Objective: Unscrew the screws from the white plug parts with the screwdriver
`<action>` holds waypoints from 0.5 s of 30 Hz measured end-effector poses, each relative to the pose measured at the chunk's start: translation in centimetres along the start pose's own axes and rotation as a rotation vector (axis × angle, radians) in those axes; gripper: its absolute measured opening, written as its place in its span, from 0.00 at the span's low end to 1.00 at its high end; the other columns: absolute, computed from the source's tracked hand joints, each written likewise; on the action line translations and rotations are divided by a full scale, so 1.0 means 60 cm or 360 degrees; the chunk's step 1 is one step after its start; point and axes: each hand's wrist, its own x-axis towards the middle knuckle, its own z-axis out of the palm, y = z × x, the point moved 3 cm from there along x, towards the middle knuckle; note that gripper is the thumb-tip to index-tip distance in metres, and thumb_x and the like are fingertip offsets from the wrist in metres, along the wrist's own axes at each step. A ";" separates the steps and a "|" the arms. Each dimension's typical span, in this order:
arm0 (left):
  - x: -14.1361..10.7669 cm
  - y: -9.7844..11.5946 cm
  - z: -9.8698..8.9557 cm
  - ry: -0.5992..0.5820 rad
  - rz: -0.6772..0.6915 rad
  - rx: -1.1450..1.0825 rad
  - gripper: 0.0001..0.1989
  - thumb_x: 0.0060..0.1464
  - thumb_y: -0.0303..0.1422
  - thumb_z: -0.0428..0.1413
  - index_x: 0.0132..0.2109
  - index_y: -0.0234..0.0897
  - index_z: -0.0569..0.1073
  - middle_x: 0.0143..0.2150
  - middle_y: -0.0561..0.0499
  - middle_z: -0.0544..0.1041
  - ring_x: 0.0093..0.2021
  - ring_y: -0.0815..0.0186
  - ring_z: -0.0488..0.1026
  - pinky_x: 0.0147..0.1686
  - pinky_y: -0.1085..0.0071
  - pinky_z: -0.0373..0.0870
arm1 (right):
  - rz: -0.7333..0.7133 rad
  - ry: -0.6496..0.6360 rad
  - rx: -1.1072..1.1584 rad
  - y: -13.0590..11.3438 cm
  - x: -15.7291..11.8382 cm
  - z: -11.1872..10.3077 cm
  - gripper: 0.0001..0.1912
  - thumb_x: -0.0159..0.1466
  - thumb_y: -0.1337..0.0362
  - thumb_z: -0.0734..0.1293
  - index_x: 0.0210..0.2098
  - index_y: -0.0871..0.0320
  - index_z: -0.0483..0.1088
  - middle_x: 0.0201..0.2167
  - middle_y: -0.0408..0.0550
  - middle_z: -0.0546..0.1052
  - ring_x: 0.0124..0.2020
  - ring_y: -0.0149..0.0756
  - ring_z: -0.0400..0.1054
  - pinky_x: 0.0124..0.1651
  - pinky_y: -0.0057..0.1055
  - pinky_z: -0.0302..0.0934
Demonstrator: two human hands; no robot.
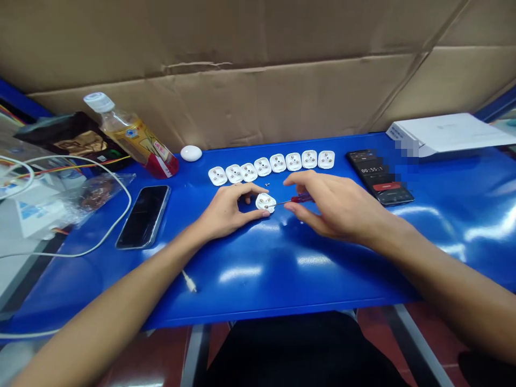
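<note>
Saw bare forearms [116,303] nearest the camera, stretched over a blue table [258,293]. Left to right: noted a bottle [135,140], then a dark-screened phone [143,217]. Found the left hand [228,212] pinching a white plug part [264,201] by its edges at mid-table, in front of a row of eight similar pieces [278,163]. Recorded the right hand [342,207] grasping a red screwdriver [301,199], with its tip against that part. Logged a lit phone [377,174] with a timer, then a white box [451,133].

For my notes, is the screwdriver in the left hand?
No: the right hand holds the screwdriver; the left hand, a white piece.
</note>
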 end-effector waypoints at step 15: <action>0.000 0.002 0.000 -0.0008 0.0019 0.0025 0.23 0.57 0.46 0.68 0.54 0.39 0.80 0.44 0.51 0.82 0.39 0.65 0.74 0.41 0.69 0.69 | -0.0137 0.0059 0.0019 -0.004 -0.002 0.001 0.10 0.72 0.69 0.61 0.50 0.58 0.70 0.42 0.54 0.81 0.43 0.46 0.76 0.45 0.41 0.70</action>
